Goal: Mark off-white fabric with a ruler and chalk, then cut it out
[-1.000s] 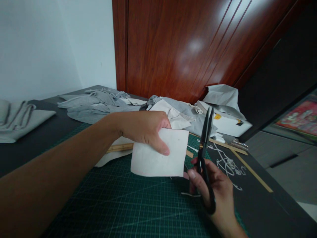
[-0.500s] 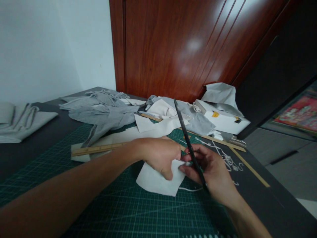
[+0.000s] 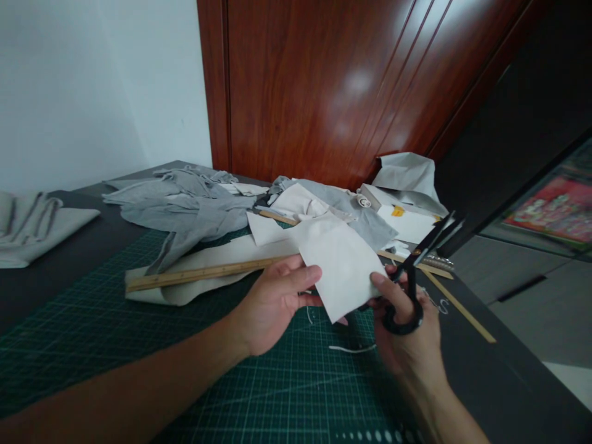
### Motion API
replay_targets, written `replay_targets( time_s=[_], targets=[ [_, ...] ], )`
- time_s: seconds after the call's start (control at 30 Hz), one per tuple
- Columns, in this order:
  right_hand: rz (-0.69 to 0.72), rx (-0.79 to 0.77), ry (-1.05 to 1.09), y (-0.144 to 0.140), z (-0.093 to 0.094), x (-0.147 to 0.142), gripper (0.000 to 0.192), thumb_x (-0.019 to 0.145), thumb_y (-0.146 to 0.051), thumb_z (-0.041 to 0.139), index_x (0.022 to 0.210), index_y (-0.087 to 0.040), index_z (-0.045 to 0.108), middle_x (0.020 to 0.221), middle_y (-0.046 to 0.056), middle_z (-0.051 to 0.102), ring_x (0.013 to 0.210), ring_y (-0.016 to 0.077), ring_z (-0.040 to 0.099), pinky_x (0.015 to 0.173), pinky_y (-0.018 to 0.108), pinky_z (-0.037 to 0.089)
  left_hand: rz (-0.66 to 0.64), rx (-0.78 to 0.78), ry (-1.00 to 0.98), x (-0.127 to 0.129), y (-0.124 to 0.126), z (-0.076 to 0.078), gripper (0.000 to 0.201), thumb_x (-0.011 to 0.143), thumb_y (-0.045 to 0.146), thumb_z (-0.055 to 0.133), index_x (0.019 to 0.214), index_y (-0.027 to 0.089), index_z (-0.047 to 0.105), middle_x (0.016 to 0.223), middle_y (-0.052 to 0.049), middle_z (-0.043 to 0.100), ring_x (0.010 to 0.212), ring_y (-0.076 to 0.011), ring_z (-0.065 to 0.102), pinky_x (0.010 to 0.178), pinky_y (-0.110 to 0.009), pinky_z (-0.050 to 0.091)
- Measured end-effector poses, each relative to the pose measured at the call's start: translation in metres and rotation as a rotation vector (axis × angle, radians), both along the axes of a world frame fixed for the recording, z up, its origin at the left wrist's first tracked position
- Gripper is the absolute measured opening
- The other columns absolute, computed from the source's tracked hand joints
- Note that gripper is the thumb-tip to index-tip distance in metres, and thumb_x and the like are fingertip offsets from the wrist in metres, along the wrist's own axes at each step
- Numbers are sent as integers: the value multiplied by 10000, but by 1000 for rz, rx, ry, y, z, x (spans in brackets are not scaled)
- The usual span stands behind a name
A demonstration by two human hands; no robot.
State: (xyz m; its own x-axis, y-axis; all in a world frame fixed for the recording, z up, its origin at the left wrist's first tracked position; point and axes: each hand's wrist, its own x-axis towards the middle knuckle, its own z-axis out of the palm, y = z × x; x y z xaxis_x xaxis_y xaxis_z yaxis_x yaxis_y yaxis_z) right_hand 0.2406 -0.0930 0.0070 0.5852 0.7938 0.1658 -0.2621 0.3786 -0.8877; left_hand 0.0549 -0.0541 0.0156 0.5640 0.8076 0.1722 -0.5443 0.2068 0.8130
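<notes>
A small white square of fabric (image 3: 341, 265) is held up above the green cutting mat (image 3: 208, 382) between both hands. My left hand (image 3: 272, 302) grips its left edge, fingers under and thumb by the side. My right hand (image 3: 407, 327) pinches the right edge with the thumb while also holding black scissors (image 3: 419, 271). The scissor blades point up and to the right, away from the fabric, and look nearly closed.
A wooden ruler (image 3: 203, 273) lies on a cream fabric strip (image 3: 194, 287) beyond my left hand. Grey cloth (image 3: 185, 209) and white scraps pile at the back, with a white box (image 3: 402, 219) by the wooden door. Thin white offcuts (image 3: 352, 349) lie on the mat.
The fabric square has been lifted off the mat and turned. My right hand has swung the scissors from pointing up-left to pointing up-right and now also pinches the fabric.
</notes>
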Motion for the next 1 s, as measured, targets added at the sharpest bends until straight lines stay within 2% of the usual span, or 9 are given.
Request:
replay_targets(
  time_s=[0.17, 0.33, 0.4, 0.47, 0.53, 0.6, 0.7, 0.83, 1.0],
  targets=[
    [61, -16, -44, -8, -7, -11, 419, 745, -284, 954, 1058, -243, 678, 767, -85, 634, 594, 108, 582, 532, 217, 513, 131, -94, -9, 20, -14, -9, 405, 804, 258, 860, 1182, 164, 752, 1139, -140, 809, 970, -321, 770, 742, -408, 638],
    [185, -33, -160, -16, -16, -20, 403, 763, -290, 960, 1059, -247, 690, 798, -61, 692, 621, 109, 612, 577, 223, 536, 214, -42, 44, 9, -2, -2, 394, 787, 271, 871, 1160, 197, 766, 1045, -82, 837, 884, -272, 794, 808, -409, 655],
    [228, -37, -221, -19, -17, -22, 373, 795, -319, 944, 1054, -243, 687, 782, -56, 700, 612, 102, 627, 566, 206, 530, 301, 76, 164, -4, 11, 1, 464, 758, 324, 876, 1196, 220, 762, 1094, -72, 835, 917, -292, 796, 847, -449, 653],
    [276, -47, -271, -22, -18, -24, 355, 838, -369, 911, 1066, -238, 672, 780, -38, 726, 620, 114, 667, 552, 202, 533, 475, 325, 470, -20, 28, 2, 451, 743, 387, 862, 1151, 211, 786, 1120, -65, 833, 1003, -308, 781, 907, -454, 635],
    [315, -74, -291, -23, -18, -25, 368, 849, -401, 898, 1071, -227, 662, 766, -23, 739, 619, 125, 689, 537, 201, 534, 559, 350, 616, -34, 45, 0, 290, 669, 289, 880, 926, 171, 816, 975, -79, 840, 1019, -349, 760, 983, -503, 591],
    [336, -111, -296, -23, -18, -26, 403, 832, -417, 909, 1075, -214, 660, 740, -22, 733, 588, 123, 677, 515, 201, 528, 618, 346, 664, -45, 56, -1, 207, 664, 245, 857, 853, 178, 809, 920, -73, 836, 1032, -355, 749, 992, -501, 576],
    [372, -154, -302, -22, -19, -25, 437, 804, -439, 926, 1064, -199, 671, 714, -25, 718, 563, 123, 666, 489, 203, 521, 637, 329, 616, -51, 57, 3, 283, 671, 245, 868, 941, 178, 820, 978, -77, 840, 995, -328, 760, 919, -449, 601],
    [420, -165, -304, -22, -22, -25, 429, 797, -470, 922, 1053, -203, 702, 696, -25, 701, 547, 133, 667, 486, 222, 531, 570, 252, 329, -47, 45, 20, 433, 701, 249, 878, 1115, 152, 794, 1106, -108, 835, 996, -316, 779, 902, -459, 628],
    [511, -119, -319, -29, -29, -28, 435, 790, -451, 924, 1129, -260, 728, 788, -15, 717, 637, 146, 669, 580, 252, 540, 606, 196, 127, -47, 37, 37, 471, 679, 176, 894, 1138, 149, 790, 1142, -102, 834, 1023, -310, 784, 918, -456, 643]
  ],
)
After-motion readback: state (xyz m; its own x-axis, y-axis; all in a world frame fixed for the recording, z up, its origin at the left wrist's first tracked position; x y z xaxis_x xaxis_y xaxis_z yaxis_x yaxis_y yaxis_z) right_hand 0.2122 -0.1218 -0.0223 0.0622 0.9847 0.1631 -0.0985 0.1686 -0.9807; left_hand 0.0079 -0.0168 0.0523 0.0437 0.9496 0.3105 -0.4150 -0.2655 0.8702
